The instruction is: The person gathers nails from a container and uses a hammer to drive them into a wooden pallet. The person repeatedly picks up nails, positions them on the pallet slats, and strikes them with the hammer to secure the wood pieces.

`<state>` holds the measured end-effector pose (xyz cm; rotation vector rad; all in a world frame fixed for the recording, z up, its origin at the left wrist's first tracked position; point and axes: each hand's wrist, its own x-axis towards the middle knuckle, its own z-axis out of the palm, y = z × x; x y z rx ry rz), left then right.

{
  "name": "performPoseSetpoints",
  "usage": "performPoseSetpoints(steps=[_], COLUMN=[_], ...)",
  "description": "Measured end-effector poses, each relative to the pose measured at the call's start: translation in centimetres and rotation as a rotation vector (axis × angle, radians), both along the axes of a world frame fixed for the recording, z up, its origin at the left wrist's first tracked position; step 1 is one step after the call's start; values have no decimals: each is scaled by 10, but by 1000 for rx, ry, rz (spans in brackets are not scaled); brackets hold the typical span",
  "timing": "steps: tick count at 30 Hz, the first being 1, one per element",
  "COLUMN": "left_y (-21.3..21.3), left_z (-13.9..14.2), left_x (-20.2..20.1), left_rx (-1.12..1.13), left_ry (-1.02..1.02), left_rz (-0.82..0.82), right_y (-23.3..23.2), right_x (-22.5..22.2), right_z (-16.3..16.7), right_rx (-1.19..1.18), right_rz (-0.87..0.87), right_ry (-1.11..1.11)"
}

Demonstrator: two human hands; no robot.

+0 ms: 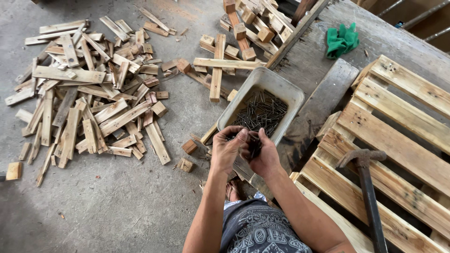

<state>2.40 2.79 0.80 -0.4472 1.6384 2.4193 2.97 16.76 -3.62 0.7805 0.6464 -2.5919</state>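
My left hand (228,149) and my right hand (263,154) are held together at the near edge of a grey plastic tub (276,83). Both are closed around a bunch of dark nails (253,146) held between them. More dark nails (262,111) lie loose in the bottom of the tub. The tub sits tilted on the concrete floor, beside a wooden pallet (398,145).
A hammer (368,187) with a rusty head lies on the pallet at the right. A big heap of short wood offcuts (89,93) covers the floor at the left. More blocks and slats (243,33) lie beyond the tub. A green cloth (342,41) rests on a board.
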Motion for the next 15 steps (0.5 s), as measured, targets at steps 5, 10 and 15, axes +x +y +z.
performPoseSetpoints(steps=[5,10,15], left_y=[-3,-6,-24], left_z=[-8,-12,-19], left_x=[9,17,23], left_rx=[-1,-50,45], left_ry=[111,112,60], left_rz=[113,97,-8], right_y=[2,1,-3], right_x=[6,6,7], right_z=[3,13,15], right_rx=[81,278,384], right_rz=[53,73,143], right_ry=[233,264,354])
